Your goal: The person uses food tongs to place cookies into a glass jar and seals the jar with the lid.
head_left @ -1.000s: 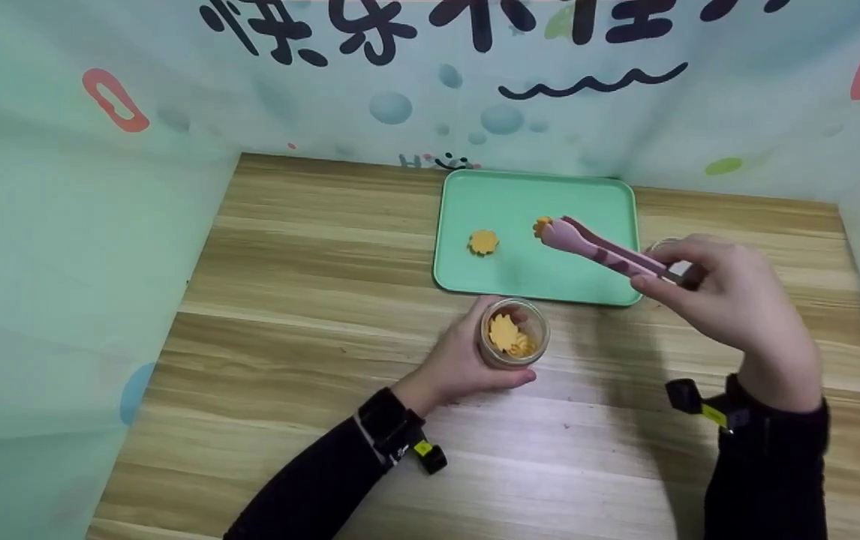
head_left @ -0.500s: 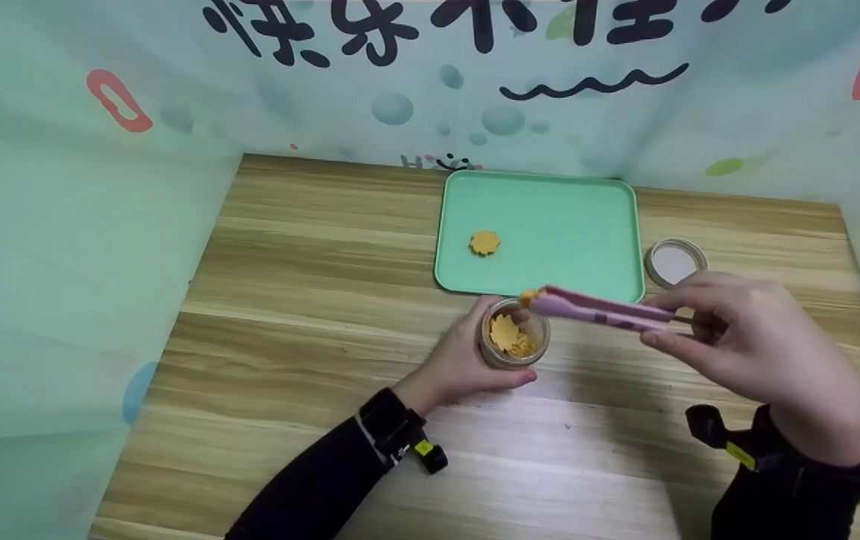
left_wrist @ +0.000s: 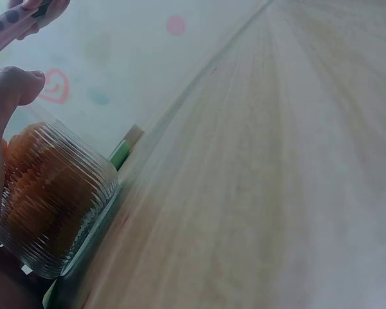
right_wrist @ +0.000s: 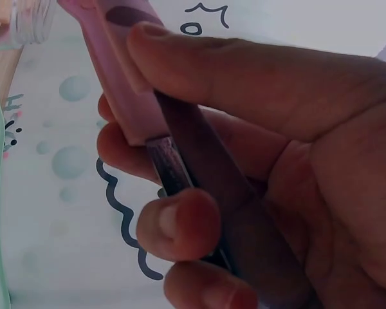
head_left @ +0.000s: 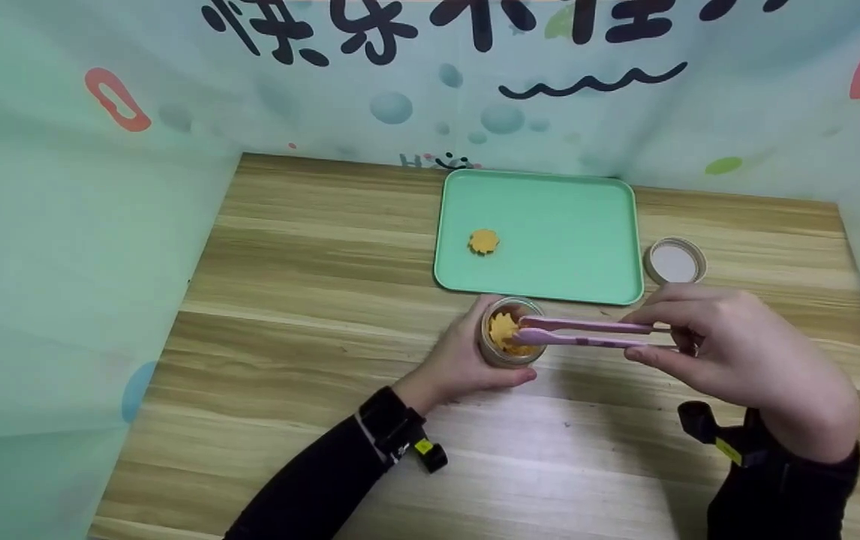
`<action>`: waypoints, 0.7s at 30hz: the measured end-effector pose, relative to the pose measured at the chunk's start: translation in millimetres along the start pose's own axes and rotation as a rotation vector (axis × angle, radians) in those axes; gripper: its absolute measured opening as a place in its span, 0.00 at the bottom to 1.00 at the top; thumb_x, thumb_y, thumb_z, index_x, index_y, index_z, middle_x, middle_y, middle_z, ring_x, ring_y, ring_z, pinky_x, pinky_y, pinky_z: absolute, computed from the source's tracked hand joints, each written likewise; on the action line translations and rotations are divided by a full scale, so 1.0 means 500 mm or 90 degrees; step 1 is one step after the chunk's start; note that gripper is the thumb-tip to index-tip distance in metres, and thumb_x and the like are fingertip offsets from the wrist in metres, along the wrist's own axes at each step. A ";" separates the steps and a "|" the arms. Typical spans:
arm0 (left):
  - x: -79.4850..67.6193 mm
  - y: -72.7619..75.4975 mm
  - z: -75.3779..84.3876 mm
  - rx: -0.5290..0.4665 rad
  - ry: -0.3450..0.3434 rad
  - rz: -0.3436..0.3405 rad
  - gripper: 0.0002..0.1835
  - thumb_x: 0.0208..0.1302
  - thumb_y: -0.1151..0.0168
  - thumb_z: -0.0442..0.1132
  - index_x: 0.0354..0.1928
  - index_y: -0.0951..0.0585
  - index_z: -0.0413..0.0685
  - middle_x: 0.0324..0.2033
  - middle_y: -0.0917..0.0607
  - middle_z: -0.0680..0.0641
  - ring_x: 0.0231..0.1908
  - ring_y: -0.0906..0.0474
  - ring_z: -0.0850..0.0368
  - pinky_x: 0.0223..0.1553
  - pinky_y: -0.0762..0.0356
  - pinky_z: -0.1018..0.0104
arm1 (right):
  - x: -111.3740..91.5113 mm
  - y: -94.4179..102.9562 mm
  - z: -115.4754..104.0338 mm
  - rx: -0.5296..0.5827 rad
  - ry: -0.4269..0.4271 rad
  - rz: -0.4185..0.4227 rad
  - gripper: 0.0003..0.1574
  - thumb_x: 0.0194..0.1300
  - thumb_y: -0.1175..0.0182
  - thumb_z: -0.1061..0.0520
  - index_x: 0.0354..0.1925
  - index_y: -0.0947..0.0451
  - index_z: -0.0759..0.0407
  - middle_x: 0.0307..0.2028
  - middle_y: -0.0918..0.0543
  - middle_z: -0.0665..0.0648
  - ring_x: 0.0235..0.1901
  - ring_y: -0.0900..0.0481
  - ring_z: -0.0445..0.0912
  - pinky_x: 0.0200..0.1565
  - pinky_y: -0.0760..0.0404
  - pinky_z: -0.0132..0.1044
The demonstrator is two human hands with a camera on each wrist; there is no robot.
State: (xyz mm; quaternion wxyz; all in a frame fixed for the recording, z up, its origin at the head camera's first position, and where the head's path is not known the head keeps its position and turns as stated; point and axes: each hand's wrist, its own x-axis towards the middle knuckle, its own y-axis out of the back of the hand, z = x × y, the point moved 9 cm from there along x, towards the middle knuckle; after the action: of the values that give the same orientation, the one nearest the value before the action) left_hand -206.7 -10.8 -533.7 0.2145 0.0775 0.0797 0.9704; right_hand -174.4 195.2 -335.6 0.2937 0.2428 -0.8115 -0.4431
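My left hand grips a ribbed clear jar that stands on the table, its open mouth facing up. Inside the jar lie several orange, scallop-edged cookies. From the right, my right hand pinches a pair of pink tongs between thumb and fingers. The tips of the tongs are in the jar's mouth beside the cookies; whether they hold one is hard to tell. In the right wrist view, the thumb presses one arm of the tongs and fingers curl round the other side.
A green tray lies behind the jar, with one flower-shaped cookie on its left part. A round jar lid rests upside down right of the tray. A printed cloth hangs around the wooden table.
The tongs moved from above the tray down to the jar, carrying an orange cookie, and their tips are now inside its mouth. My left hand and the jar stayed put.
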 end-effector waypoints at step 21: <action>-0.002 0.000 0.001 0.016 -0.008 0.000 0.50 0.44 0.11 0.56 0.70 0.30 0.71 0.63 0.17 0.59 0.64 0.21 0.65 0.72 0.24 0.62 | 0.001 -0.006 0.005 -0.031 -0.036 -0.011 0.23 0.54 0.17 0.58 0.49 0.11 0.51 0.38 0.15 0.41 0.26 0.30 0.32 0.28 0.31 0.19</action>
State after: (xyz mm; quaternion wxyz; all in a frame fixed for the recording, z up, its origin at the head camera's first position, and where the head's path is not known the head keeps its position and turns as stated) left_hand -205.8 -11.0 -533.6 0.2140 0.0861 0.0904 0.9688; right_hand -176.0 195.2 -339.2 0.2724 0.2296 -0.8065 -0.4719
